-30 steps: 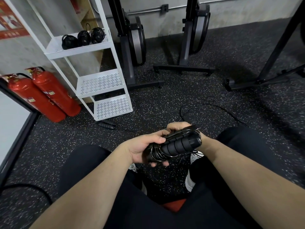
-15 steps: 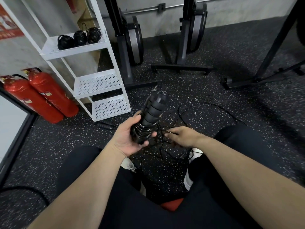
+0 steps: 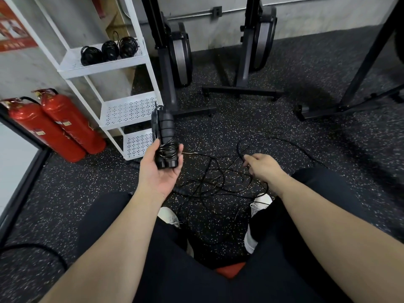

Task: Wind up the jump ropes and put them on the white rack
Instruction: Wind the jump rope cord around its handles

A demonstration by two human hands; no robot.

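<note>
Head view. My left hand (image 3: 160, 171) carries a wound jump rope (image 3: 164, 138), both handles side by side and upright, cord coiled round their lower part; the fingers curl loosely about the base, the palm half open, so the hold looks light. My right hand (image 3: 262, 166) reaches down to the loose ropes (image 3: 209, 182) tangled on the floor (image 3: 284, 132); its fingers are bent near one cord, though I cannot tell whether they have pinched it. The white rack (image 3: 105, 66), to the left, already bears three wound bundles (image 3: 109, 51) on its upper shelf. Risks, as I judge them: the light left grip may let the coils slip and unwind before shelving; pulling one cord from the tangle may drag others or tighten knots; cords near my shoes (image 3: 258, 206) may snag.
</note>
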